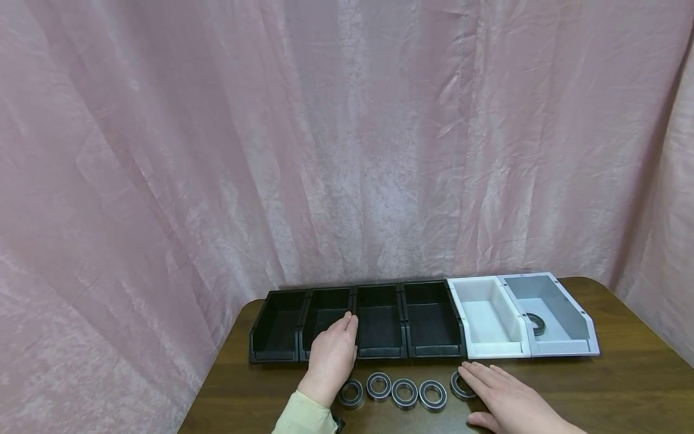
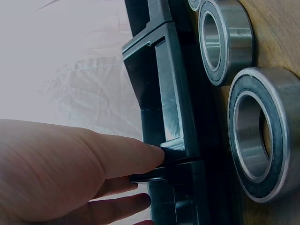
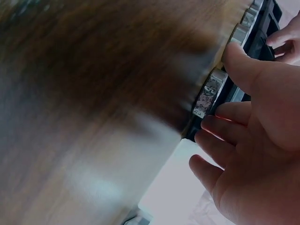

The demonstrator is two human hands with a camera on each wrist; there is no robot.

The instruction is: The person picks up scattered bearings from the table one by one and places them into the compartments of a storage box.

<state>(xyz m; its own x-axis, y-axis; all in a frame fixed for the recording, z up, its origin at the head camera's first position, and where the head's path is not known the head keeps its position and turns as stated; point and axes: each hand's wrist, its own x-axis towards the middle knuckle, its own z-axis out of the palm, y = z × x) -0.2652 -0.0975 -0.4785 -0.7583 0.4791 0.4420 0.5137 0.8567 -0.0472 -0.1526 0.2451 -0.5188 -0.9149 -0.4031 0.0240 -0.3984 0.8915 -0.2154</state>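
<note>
Showing uncurled fingers (image 1: 349, 322), the left hand (image 1: 332, 354) is at the black bins (image 1: 381, 352), the right hand (image 1: 505, 398) near a bearing (image 1: 459, 395).

The curtain (image 1: 368, 181) hung close behind the bins (image 1: 436, 351), which stood side by side, so I saw the way in from above or over their low fronts. The left hand (image 1: 332, 355) blocked part of the second black bin (image 1: 325, 301). The third black bin (image 1: 381, 352) and the white bin (image 1: 497, 349) gaped upward, while a ring (image 1: 540, 325) obstructed the left side of the grey bin (image 1: 565, 348). Along the near side, a row of bearings (image 1: 433, 408) stood in the way, the right hand (image 1: 506, 398) partly over its end; a narrow gap opened before the rightmost bearing (image 1: 456, 387). Wood right of the bins offered passage.
</note>
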